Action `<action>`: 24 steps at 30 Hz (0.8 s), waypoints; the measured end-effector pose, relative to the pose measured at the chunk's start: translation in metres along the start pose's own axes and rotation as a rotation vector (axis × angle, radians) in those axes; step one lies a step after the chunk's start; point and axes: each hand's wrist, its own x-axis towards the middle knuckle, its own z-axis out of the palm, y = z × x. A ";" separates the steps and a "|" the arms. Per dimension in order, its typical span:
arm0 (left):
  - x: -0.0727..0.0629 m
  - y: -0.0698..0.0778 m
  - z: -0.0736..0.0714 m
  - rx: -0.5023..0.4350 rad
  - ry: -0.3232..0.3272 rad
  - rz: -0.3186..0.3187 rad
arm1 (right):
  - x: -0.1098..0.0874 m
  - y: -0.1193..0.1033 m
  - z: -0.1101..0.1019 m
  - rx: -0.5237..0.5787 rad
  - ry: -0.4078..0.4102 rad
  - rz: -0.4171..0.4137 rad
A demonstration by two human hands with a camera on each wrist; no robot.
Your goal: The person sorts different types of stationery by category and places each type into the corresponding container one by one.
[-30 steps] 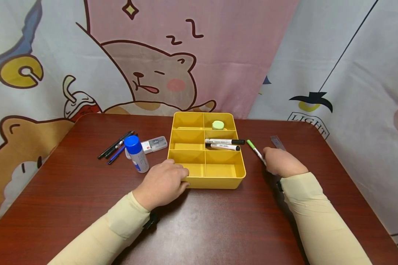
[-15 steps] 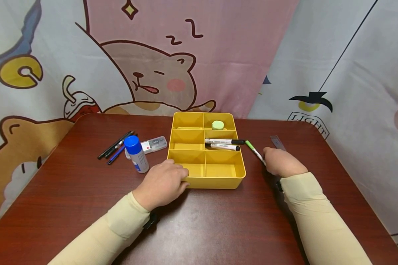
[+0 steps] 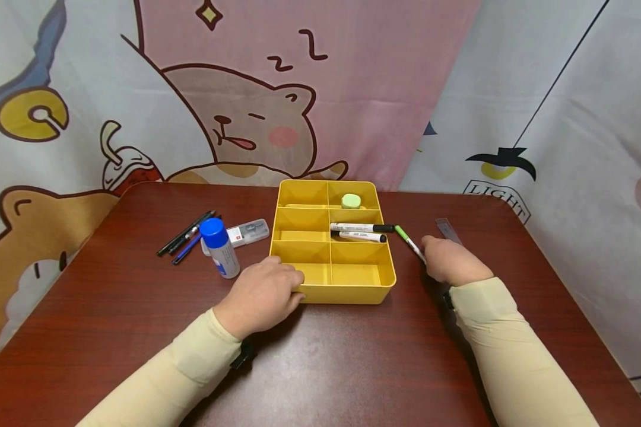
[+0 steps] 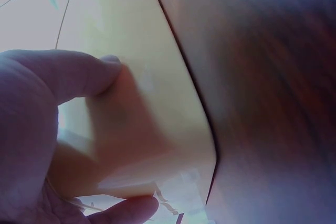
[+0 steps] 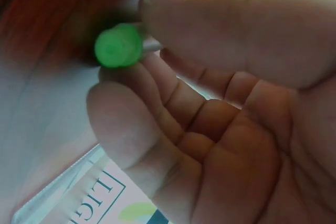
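Observation:
A yellow six-compartment organizer box point(image 3: 347, 295) stands mid-table. My left hand point(image 3: 262, 293) grips its front left corner, fingers over the rim; in the left wrist view the thumb point(image 4: 86, 74) presses the outer wall. To the right of the box, my right hand point(image 3: 454, 261) pinches a white marker with green ends point(image 3: 408, 242). One green end point(image 5: 118, 45) shows between thumb and fingers in the right wrist view; the other points toward the box. Two black-capped markers point(image 3: 360, 228) lie in the middle right compartment, their caps over the right rim. A pale green block point(image 3: 351, 201) sits in the back right one.
A clear ruler point(image 3: 447, 230) lies just beyond my right hand. Left of the box are a blue-capped bottle point(image 3: 221, 249), a clear plastic case point(image 3: 251, 233) and several pens point(image 3: 184, 237). A printed cloth point(image 3: 384, 89) hangs behind the table.
My right hand has shifted slightly left with the marker, and the marker's far green end is a bit nearer the box. My left hand stays on the box corner.

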 end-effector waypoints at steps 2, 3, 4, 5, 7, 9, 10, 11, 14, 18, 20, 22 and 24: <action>0.000 0.000 0.000 -0.001 -0.001 -0.001 | 0.000 0.000 0.001 0.000 0.004 -0.006; 0.000 0.000 0.000 0.000 -0.001 -0.001 | 0.000 0.000 0.001 0.000 0.007 -0.011; 0.000 0.000 0.000 0.000 -0.001 -0.002 | 0.000 0.000 0.001 -0.002 0.010 -0.016; 0.000 0.000 0.000 0.000 -0.001 -0.003 | 0.001 0.000 0.002 0.001 0.014 -0.018; 0.000 0.000 0.000 0.003 0.000 -0.003 | 0.001 0.000 0.002 -0.003 0.022 -0.027; 0.000 0.000 0.000 0.007 0.003 -0.005 | 0.001 0.000 0.003 -0.016 0.030 -0.036; 0.000 0.001 0.000 0.009 0.004 -0.006 | 0.001 0.000 0.003 -0.022 0.035 -0.041; 0.000 0.001 0.000 0.012 0.005 -0.007 | 0.001 0.000 0.003 -0.027 0.039 -0.045; 0.000 0.001 0.000 0.013 0.006 -0.008 | 0.002 0.000 0.003 -0.039 0.042 -0.048; 0.000 0.001 0.000 0.006 0.006 -0.004 | 0.002 -0.001 0.002 -0.038 0.032 -0.043; 0.000 0.001 0.000 0.006 0.006 -0.004 | 0.002 -0.001 0.001 -0.041 0.031 -0.047; 0.000 0.001 0.000 0.007 0.006 -0.004 | 0.001 -0.001 0.001 -0.042 0.036 -0.056; 0.000 0.001 0.000 0.008 0.007 -0.004 | 0.001 -0.001 0.000 -0.040 0.039 -0.061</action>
